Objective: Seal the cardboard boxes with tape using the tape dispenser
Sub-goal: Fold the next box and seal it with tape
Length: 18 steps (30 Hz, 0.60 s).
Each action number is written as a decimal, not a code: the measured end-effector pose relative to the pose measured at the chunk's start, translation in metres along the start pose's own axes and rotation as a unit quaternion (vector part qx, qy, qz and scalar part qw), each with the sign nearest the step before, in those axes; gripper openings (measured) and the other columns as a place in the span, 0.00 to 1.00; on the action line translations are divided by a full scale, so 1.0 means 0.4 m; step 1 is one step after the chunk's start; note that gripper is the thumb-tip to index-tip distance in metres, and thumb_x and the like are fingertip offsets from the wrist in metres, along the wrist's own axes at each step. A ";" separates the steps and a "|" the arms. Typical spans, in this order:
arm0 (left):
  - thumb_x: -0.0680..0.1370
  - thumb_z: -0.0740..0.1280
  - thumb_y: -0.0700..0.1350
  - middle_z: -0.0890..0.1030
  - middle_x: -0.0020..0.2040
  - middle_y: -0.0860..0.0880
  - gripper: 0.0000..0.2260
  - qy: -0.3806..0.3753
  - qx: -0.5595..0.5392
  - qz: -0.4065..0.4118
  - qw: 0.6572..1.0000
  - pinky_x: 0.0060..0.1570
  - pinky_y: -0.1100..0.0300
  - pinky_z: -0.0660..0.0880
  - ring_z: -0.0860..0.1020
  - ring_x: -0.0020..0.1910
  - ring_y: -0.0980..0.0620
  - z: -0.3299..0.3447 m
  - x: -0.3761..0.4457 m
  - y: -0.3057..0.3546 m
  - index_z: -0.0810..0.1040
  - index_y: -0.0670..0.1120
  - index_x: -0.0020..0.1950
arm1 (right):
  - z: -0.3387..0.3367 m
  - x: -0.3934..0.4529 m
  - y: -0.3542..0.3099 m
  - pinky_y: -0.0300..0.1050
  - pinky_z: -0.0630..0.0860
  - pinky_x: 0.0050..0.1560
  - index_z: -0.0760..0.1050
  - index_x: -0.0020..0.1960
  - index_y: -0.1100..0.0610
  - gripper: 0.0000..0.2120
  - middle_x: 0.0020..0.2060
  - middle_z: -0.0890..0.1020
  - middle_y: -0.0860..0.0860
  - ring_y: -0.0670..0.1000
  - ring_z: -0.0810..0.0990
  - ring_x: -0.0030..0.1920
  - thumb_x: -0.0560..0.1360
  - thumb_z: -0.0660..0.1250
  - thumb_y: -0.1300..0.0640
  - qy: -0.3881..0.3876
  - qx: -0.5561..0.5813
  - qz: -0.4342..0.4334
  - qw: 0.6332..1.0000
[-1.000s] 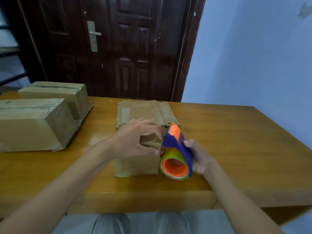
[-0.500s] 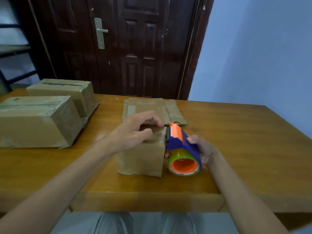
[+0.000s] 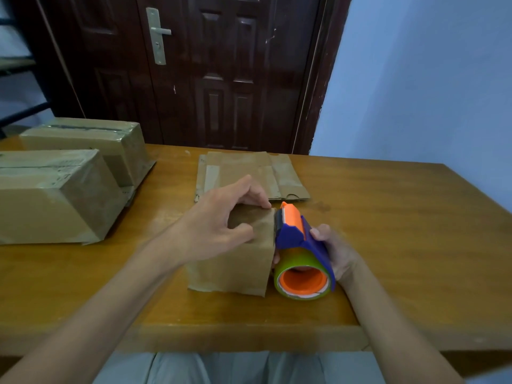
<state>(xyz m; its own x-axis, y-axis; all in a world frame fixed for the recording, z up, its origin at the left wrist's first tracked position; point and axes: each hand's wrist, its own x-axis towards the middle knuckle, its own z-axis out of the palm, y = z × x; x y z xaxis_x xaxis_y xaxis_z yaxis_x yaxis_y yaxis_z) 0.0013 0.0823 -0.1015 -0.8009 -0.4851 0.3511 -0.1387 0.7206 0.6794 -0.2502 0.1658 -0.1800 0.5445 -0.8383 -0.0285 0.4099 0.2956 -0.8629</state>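
The small cardboard box stands near the front edge of the wooden table, in front of the person. No brand or writing can be read on it. The left hand rests on its top, fingers curled over the far edge and thumb on the near part. Touching the box's right side is one tape dispenser — blue body, orange core and top, greenish tape roll — with its head at the box's upper right edge. The right hand grips the dispenser from the right. Just behind the box lies a flattened cardboard piece. Two larger taped boxes sit well apart at the left — their faint markings are unreadable. Behind the table stands a dark door.
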 end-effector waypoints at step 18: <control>0.73 0.62 0.48 0.80 0.59 0.53 0.19 0.003 0.016 0.013 1.000 0.52 0.50 0.78 0.78 0.62 0.48 0.005 -0.005 -0.001 0.79 0.50 0.62 | 0.009 -0.008 -0.015 0.50 0.82 0.59 0.81 0.65 0.58 0.27 0.57 0.85 0.59 0.57 0.85 0.57 0.72 0.79 0.45 0.043 0.015 -0.012 0.999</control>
<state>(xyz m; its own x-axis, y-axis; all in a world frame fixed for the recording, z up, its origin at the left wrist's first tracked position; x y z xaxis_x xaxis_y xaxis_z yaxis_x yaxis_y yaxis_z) 0.0020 0.0841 -0.1037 -0.8006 -0.4686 0.3735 -0.1358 0.7489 0.6486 -0.2517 0.1684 -0.1730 0.4707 -0.8807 -0.0524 0.4440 0.2879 -0.8485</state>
